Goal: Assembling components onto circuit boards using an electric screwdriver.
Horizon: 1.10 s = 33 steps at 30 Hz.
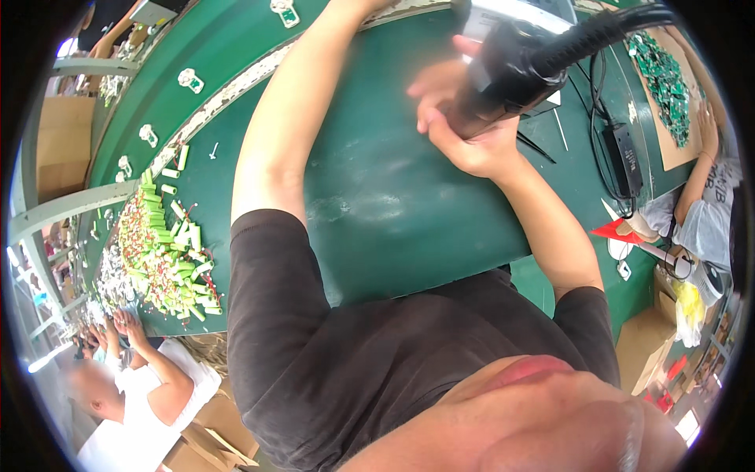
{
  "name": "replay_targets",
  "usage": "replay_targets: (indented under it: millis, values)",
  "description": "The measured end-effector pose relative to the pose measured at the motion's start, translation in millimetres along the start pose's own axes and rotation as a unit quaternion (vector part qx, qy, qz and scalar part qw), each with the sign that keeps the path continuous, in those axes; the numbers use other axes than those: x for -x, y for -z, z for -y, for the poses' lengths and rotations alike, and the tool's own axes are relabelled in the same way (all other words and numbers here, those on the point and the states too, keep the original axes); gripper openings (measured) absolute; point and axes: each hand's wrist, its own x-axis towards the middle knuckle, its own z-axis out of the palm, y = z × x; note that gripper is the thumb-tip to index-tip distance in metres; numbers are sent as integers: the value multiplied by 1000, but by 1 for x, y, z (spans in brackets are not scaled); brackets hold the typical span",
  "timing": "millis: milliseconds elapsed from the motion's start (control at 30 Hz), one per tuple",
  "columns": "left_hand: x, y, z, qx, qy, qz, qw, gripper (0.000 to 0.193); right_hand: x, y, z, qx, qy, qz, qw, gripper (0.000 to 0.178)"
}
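Here, the right hand curled around or behind a black corded object at the frame's upper right, though whether its grip pinched it I could not tell, while the left forearm ran past the top edge and green tubes lay on the worktop at left.

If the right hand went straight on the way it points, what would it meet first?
Probably the left forearm: the right hand points up and left in the picture, toward it, over green tabletop. Depth is unclear, so it might pass above or below.
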Motion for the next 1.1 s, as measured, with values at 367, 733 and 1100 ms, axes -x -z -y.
replay_targets:
  millis: [367,733,1100]
  values:
    - [74,42,-57,-12,-52,-20,998,20,4,2,5,15,34,-134,990,47]
    - [195,56,-199,75,-89,20,993,23,-15,53,68,96,192,-110,971,73]
    - [193,47,-163,81,-90,-66,990,37,-26,60,50,221,42,-87,970,58]
